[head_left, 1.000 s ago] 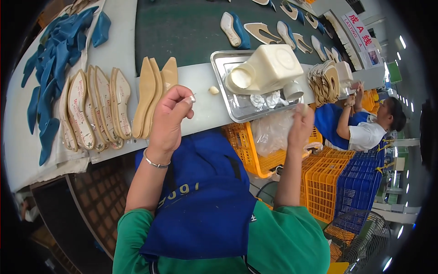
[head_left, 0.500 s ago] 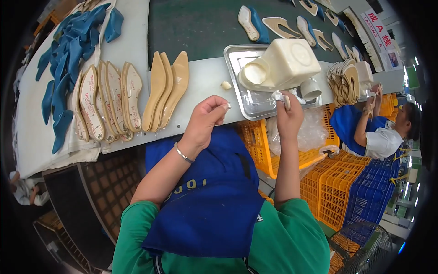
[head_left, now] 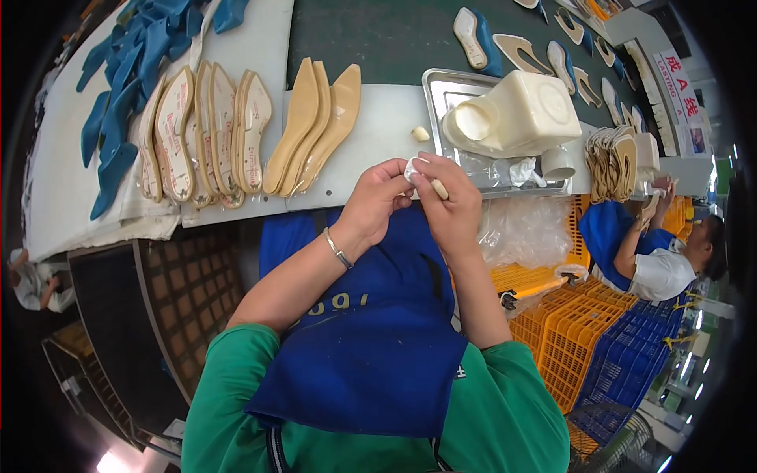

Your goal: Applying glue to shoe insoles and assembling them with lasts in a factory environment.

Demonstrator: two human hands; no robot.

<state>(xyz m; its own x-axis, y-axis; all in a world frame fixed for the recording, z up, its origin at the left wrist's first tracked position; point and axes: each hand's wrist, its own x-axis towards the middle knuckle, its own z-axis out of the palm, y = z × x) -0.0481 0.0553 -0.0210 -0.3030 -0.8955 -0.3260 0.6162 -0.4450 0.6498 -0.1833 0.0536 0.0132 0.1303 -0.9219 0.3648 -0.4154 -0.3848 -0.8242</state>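
Observation:
Above the front edge of the table, my left hand (head_left: 377, 199) and my right hand (head_left: 451, 203) meet fingertip to fingertip. Both pinch a small white piece (head_left: 411, 168), thin and soft-looking; its kind I cannot make out. A beige finger cot or similar sleeve (head_left: 439, 189) shows at one finger of my right hand. Just beyond the hands, a small cream-coloured lump (head_left: 420, 134) lies on the table. To the right stands a metal tray (head_left: 432, 88) with a cream plastic container (head_left: 544, 110) lying on its side, a crumpled white wad (head_left: 522, 172) and a whitish cup (head_left: 557, 163).
Pale insoles (head_left: 175, 134) and tan insoles (head_left: 303, 130) stand in rows at left, near blue shoe lasts (head_left: 118, 158). A green belt (head_left: 378, 43) carries lasts and shoe parts. Yellow crates (head_left: 564, 339) stand at right, where a co-worker (head_left: 658, 252) handles a piece.
My right hand has left the tray's edge and come left to meet my left hand at the white piece. The view has shifted, so the table sits further right and higher.

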